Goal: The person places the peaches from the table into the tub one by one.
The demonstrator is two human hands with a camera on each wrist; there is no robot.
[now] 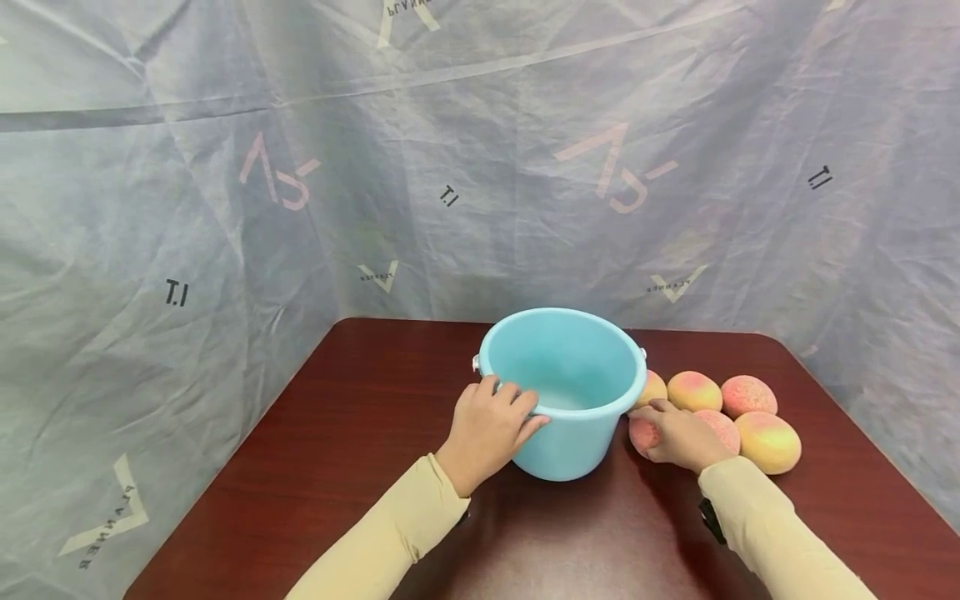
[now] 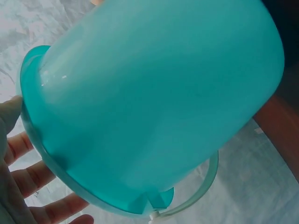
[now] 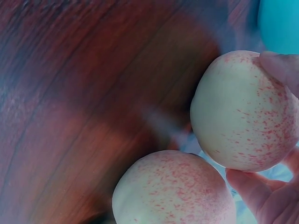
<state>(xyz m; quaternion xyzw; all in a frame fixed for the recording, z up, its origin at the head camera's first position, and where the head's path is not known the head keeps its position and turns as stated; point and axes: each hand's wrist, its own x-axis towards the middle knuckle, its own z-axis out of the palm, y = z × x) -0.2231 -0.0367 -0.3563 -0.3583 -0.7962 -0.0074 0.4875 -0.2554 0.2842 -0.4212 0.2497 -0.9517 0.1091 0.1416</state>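
A light blue bucket [image 1: 562,446] stands upright on the table, its inside bare where it shows. My left hand [image 1: 487,429] grips its near-left rim, fingers hooked over the edge and thumb outside. To the bucket's right, my right hand [image 1: 682,437] holds a pink-speckled peach [image 1: 642,435] low over the tabletop. Thumb and fingers lie on opposite sides of this peach [image 3: 243,112] in the right wrist view. Another speckled peach [image 3: 173,191] sits right beside it there. From the head, my right hand partly covers that second peach [image 1: 717,429].
Several more peaches cluster on the right: a yellow-pink one [image 1: 768,442] in front, a speckled one [image 1: 748,395] and a yellow one [image 1: 694,391] behind. One peach [image 1: 651,389] is partly hidden by the bucket. Grey printed sheeting [image 1: 480,167] hangs behind the dark red table [image 1: 315,467].
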